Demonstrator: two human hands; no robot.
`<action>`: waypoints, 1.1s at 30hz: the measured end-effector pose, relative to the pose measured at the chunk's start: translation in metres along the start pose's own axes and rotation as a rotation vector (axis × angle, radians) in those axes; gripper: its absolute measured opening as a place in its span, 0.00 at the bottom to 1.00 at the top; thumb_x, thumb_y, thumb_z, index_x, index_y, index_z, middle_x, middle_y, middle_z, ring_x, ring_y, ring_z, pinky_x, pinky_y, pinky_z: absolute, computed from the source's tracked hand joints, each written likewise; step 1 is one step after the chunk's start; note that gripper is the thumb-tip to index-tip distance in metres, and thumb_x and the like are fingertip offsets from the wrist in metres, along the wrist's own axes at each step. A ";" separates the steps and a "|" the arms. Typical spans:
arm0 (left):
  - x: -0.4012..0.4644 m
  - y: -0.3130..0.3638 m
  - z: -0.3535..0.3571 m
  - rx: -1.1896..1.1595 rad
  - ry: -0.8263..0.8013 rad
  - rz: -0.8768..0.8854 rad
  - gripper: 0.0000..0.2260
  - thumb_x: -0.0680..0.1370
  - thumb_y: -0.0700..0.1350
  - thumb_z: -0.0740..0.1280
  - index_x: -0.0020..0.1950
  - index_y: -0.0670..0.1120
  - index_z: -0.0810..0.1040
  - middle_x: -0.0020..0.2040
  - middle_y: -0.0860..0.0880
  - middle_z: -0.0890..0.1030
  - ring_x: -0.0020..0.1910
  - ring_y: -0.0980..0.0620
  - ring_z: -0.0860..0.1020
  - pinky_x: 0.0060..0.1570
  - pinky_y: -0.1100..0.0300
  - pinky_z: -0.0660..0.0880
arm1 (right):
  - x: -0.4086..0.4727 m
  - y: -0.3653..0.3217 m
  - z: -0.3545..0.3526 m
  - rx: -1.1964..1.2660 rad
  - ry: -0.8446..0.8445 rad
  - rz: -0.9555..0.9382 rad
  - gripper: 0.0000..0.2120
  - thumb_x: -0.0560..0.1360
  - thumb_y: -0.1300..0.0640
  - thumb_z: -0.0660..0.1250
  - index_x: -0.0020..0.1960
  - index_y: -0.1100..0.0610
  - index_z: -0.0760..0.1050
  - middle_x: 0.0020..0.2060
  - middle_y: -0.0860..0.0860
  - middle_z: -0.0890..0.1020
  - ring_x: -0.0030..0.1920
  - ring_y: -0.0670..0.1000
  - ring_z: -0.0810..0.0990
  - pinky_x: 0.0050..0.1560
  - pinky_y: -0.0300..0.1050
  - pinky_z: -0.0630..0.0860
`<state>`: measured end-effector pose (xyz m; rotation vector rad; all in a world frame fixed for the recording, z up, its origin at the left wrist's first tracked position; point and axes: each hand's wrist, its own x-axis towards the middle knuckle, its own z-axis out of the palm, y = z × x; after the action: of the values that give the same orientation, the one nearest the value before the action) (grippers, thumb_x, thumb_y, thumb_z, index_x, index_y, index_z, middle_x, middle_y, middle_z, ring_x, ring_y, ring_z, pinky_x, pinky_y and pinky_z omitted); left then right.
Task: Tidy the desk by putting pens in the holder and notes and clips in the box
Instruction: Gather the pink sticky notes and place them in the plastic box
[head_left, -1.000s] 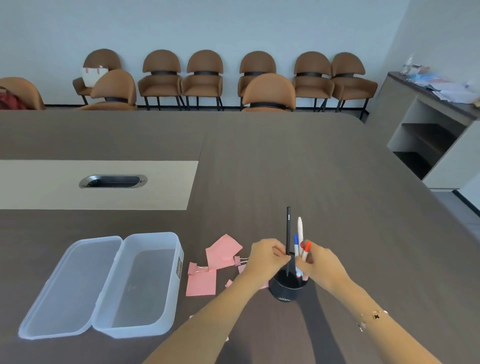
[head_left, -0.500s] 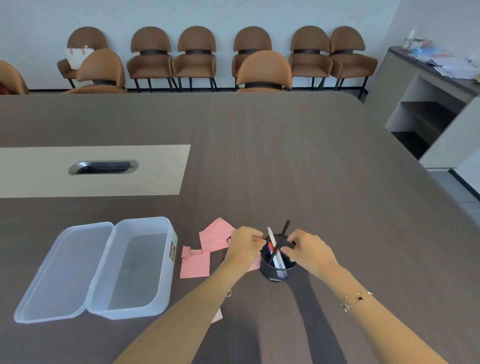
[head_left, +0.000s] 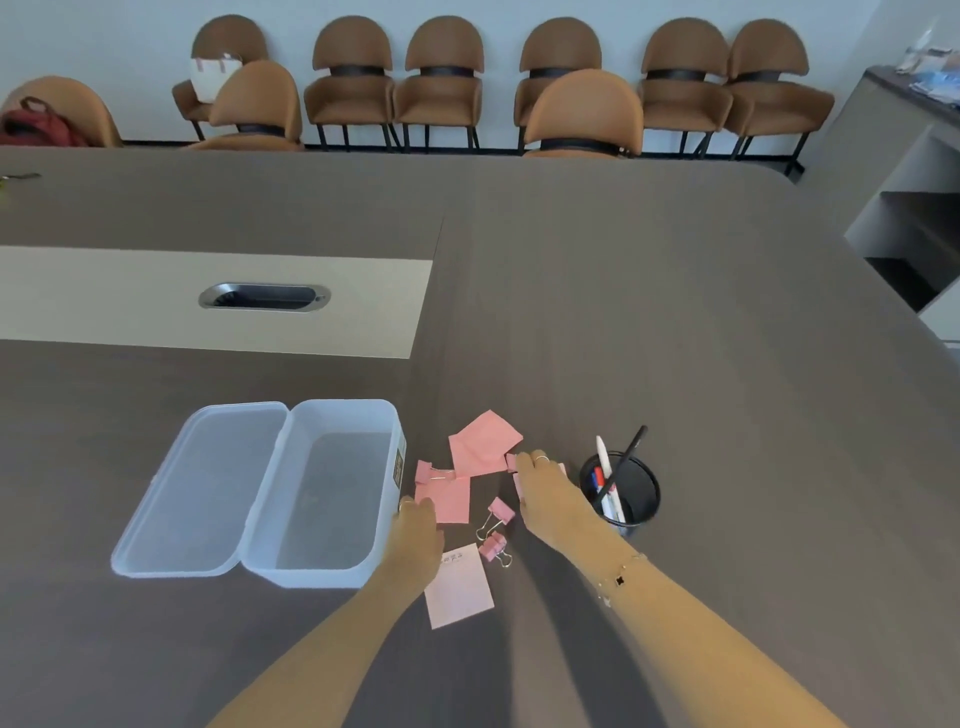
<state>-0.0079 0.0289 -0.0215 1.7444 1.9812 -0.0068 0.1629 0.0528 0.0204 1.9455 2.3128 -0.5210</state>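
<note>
Toward the table's near edge, the clear rectangular plastic box (head_left: 317, 493) lies open and empty, its hinged lid (head_left: 200, 488) flat on its left. Just right of it the left hand (head_left: 415, 525) rests on a square pink paper note (head_left: 448, 498); whether it grips, I cannot tell. The right hand (head_left: 545, 493) pinches a pink binder clip (head_left: 511, 461), with notes and clips scattered between. Rightmost, the black mesh holder (head_left: 631, 493) has all the visible pens (head_left: 605, 483), so only notes and clips seem left.

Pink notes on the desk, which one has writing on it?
The nearest note, paler pink, lying between the forearms beside a binder clip. It has small marks along its top edge; the others look blank.
</note>
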 end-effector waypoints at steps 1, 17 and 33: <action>0.000 -0.001 0.003 -0.028 0.023 -0.013 0.14 0.80 0.44 0.60 0.64 0.42 0.69 0.61 0.43 0.72 0.58 0.48 0.75 0.56 0.60 0.75 | 0.007 0.000 0.005 -0.063 -0.031 0.024 0.22 0.74 0.66 0.64 0.68 0.62 0.64 0.64 0.59 0.72 0.63 0.56 0.74 0.61 0.45 0.73; 0.029 0.019 0.002 -0.278 -0.107 -0.300 0.30 0.73 0.46 0.71 0.68 0.35 0.62 0.66 0.38 0.69 0.67 0.41 0.70 0.67 0.52 0.70 | 0.054 0.010 0.022 -0.236 -0.236 0.157 0.19 0.79 0.60 0.60 0.69 0.61 0.69 0.65 0.58 0.72 0.66 0.58 0.71 0.64 0.50 0.72; 0.007 0.007 -0.037 0.271 -0.520 0.034 0.14 0.75 0.41 0.66 0.59 0.37 0.75 0.53 0.42 0.78 0.55 0.42 0.79 0.58 0.53 0.76 | 0.107 0.002 -0.021 -0.010 -0.395 -0.020 0.07 0.68 0.59 0.60 0.42 0.61 0.74 0.41 0.54 0.75 0.47 0.58 0.79 0.44 0.44 0.77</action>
<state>-0.0146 0.0481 0.0105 1.7130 1.6180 -0.6752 0.1471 0.1604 0.0105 1.6346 2.0807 -0.8102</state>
